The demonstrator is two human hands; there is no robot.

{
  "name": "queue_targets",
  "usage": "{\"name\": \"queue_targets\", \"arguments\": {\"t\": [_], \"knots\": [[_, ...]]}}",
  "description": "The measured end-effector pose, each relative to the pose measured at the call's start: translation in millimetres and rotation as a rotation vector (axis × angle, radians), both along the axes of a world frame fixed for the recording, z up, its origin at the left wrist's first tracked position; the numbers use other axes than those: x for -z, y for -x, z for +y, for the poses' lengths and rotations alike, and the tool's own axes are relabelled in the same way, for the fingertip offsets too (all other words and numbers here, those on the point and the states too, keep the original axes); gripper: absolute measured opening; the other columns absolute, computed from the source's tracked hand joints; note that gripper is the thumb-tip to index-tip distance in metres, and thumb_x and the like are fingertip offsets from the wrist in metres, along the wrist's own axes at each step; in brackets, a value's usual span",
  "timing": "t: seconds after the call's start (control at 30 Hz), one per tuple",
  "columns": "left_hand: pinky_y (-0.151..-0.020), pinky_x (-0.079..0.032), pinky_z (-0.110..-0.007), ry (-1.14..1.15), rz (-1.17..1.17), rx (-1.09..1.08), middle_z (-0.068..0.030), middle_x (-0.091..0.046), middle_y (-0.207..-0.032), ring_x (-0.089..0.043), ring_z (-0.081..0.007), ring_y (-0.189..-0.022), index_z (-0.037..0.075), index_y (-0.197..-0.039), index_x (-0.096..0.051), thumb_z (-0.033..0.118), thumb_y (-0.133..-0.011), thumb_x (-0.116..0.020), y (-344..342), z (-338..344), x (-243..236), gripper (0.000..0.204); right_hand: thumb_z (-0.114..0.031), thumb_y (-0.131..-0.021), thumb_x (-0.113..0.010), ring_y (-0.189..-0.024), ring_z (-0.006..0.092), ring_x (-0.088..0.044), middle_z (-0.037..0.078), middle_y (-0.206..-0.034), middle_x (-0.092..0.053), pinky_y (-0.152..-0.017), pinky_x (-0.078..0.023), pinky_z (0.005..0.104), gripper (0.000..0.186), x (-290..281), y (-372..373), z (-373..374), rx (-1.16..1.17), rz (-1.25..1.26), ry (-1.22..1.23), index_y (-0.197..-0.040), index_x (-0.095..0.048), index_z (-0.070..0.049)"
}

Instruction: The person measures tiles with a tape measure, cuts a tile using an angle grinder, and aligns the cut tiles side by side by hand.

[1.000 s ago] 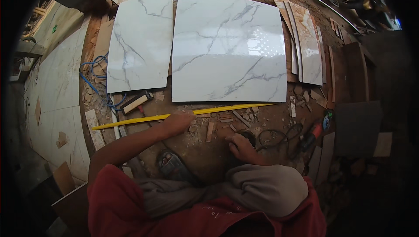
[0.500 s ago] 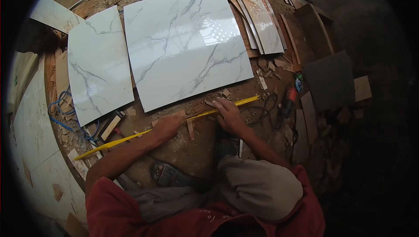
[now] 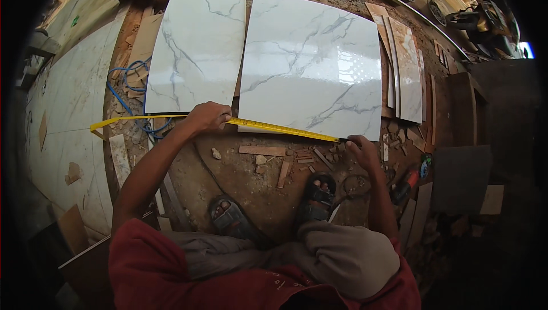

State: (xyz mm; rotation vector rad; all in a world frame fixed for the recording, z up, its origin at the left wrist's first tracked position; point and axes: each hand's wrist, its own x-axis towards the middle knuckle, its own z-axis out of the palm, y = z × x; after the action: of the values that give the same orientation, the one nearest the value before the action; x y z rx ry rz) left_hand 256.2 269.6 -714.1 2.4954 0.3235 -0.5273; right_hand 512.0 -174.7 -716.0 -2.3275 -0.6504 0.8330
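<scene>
— What are the hands doing from where you sit?

— I see the left hand (image 3: 208, 117) clenched down over a yellow straightedge (image 3: 228, 122), pinning it near its middle. The right hand (image 3: 361, 149) sits at the rule's far right end, fingers curled at the tip; I cannot tell whether it grips the rule itself or something small pressed against it.

— And the rule, where does it lie?

— Along the near edge of the large marble-look tile (image 3: 314, 64), running from past the blue hose (image 3: 128, 96) on the left to that tile's lower right corner. Half a second ago it lay on the dirt below the tile, slanting, with both hands close together near the middle. Now the hands have spread apart and the rule sits up on the tile's edge.

— What do you make of that?

— I judge the rule has been brought into line with the tile, so the work has passed from fetching it to setting it.

— Anything else around?

— A second tile (image 3: 197, 53) lies just left of the large one, narrow cut strips (image 3: 402, 64) to its right, wood scraps (image 3: 274, 158) in the dirt below the rule, and two sandalled feet (image 3: 274, 207) nearer me.
</scene>
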Motion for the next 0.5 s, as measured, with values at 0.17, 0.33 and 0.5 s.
{"name": "queue_targets", "arguments": {"t": [0.17,0.33,0.5], "knots": [[-0.075,-0.049,-0.044,0.081,0.023,0.006,-0.0144,-0.068,-0.088,-0.065,-0.0339,-0.086,0.01,-0.1,-0.065,0.03,-0.093,-0.055,-17,15,-14,0.024,-0.01,-0.087,-0.059,-0.093,0.02,-0.066,0.013,-0.11,-0.069,-0.083,-0.051,0.0316,0.034,19,-5,14,0.187,-0.003,-0.115,-0.12,-0.063,-0.002],[-0.074,-0.048,-0.042,0.15,0.042,-0.02,-0.0144,-0.067,-0.085,-0.064,-0.0328,-0.083,0.009,-0.098,-0.065,0.03,-0.092,-0.054,-8,28,-12,0.024,-0.006,-0.084,-0.051,-0.093,0.0201,-0.065,0.013,-0.108,-0.069,-0.086,-0.05,0.0323,0.041,24,12,16,0.116,0.111,-0.222,-0.123,-0.061,-0.001],[-0.075,-0.048,-0.042,0.134,0.078,-0.104,-0.0146,-0.067,-0.085,-0.064,-0.0329,-0.084,0.009,-0.099,-0.065,0.03,-0.092,-0.053,-8,29,0,0.025,-0.001,-0.085,-0.048,-0.095,0.018,-0.064,0.014,-0.102,-0.067,-0.084,-0.052,0.0276,0.037,16,17,20,0.385,0.51,-0.421,-0.119,-0.061,0.004]]}}
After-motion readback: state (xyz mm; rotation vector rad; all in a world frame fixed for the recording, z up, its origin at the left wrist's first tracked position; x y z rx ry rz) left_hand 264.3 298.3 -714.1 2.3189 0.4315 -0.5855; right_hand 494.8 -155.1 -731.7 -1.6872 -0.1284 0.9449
